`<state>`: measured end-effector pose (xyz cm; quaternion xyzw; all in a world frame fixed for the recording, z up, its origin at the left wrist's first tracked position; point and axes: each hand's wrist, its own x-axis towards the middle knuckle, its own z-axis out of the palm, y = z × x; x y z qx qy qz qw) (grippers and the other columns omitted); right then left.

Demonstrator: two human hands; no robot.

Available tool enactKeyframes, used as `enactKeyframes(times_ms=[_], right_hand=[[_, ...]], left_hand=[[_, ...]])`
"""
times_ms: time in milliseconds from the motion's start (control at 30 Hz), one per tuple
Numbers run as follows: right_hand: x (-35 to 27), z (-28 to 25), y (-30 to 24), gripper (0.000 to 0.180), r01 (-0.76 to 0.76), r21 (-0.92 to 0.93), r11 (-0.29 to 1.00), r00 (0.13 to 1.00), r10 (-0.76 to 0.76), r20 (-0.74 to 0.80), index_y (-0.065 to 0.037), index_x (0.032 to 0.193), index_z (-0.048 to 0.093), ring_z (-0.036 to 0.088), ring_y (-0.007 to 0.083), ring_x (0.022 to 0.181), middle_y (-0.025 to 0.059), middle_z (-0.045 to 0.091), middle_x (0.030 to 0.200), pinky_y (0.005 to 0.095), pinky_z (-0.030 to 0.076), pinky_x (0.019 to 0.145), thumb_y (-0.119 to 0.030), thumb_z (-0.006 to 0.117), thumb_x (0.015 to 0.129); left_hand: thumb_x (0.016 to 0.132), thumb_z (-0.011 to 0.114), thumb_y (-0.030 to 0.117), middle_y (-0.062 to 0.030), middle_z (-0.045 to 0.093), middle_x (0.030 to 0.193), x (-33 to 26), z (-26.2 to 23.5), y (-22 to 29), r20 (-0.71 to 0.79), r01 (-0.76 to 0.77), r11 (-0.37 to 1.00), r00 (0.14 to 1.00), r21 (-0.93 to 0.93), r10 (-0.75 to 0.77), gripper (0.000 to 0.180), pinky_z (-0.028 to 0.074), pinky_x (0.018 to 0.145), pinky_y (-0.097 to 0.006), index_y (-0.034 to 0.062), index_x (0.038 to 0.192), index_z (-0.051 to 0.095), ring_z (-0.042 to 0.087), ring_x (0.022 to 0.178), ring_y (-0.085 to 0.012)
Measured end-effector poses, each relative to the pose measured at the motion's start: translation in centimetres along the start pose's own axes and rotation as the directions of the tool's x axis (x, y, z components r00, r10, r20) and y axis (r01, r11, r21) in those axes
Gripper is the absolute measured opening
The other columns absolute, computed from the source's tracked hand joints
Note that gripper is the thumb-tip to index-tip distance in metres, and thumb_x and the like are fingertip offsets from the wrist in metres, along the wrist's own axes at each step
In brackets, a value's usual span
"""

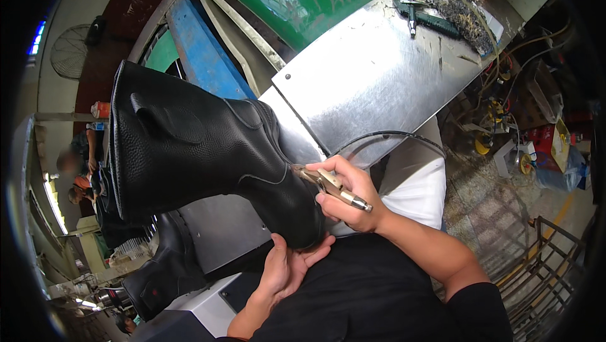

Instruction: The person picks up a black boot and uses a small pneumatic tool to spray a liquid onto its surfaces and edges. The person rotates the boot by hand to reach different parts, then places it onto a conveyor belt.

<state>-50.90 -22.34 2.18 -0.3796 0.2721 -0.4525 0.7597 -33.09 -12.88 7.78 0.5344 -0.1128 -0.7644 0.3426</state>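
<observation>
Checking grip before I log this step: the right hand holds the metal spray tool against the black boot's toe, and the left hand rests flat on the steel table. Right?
Not quite. In the head view the left hand is not on the steel table; it cups the black boot from beneath, at the toe end. The rest stands: the right hand holds the metal spray tool against the boot's toe.

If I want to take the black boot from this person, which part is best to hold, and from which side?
Probably the tall shaft of the black boot, taken from the person's left. It juts out wide and free there, while the left hand cups the toe end from below and the right hand holds a metal tool against the foot part.
</observation>
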Motion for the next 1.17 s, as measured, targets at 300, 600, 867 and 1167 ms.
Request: enactKeyframes(times_ms=[300,600,867,1167], right_hand=[[-5.1,-1.9,-3.2,0.04,-0.224,0.032,0.974,0.973,0.225,-0.052,0.001,0.126,0.047,0.049,0.0014,0.07,0.0,0.056,0.083,0.0205,0.039,0.062,-0.002,0.056,0.087],[-6.0,-0.8,-5.0,0.039,-0.083,0.068,0.994,0.961,0.098,-0.258,0.005,0.125,0.042,0.063,0.0124,0.084,0.0131,0.063,0.097,0.0262,0.051,0.078,0.004,0.052,0.087],[-5.4,1.0,0.4,0.046,0.205,-0.549,0.81,0.897,-0.379,-0.225,0.007,0.126,0.042,0.057,0.0058,0.067,0.0101,0.062,0.09,0.0196,0.045,0.061,0.006,0.057,0.083],[-4.9,-0.6,0.4,0.044,0.183,-0.497,0.848,0.921,-0.325,-0.215,0.008,0.126,0.043,0.06,0.0093,0.061,0.0075,0.061,0.073,0.0223,0.049,0.056,0.005,0.057,0.085]], left_hand=[[0.088,0.024,0.07,-0.0287,0.04,0.142,2.4,1.3,-0.1,0.263,0.135,0.989,0.958,-0.052,-0.117,0.094,0.038,0.108,-0.053,-0.0043,0.146,0.022,0.04,0.134,-0.0406],[0.087,0.017,0.075,-0.0288,0.041,0.14,8.2,5.9,-0.2,0.477,0.066,0.988,0.879,-0.138,0.008,0.1,0.041,0.105,-0.046,-0.0083,0.141,0.023,0.048,0.127,-0.0355],[0.088,0.014,0.074,-0.0263,0.039,0.144,10.1,6.7,0.7,0.417,-0.05,0.983,0.901,-0.177,0.121,0.098,0.038,0.108,-0.044,-0.0069,0.141,0.029,0.047,0.128,-0.033],[0.077,0.061,0.068,-0.0174,0.058,0.13,-5.9,-10.6,8.5,0.0,0.023,0.41,0.998,0.912,-0.056,0.091,0.038,0.108,-0.041,-0.0008,0.136,0.048,0.052,0.127,-0.0292]])
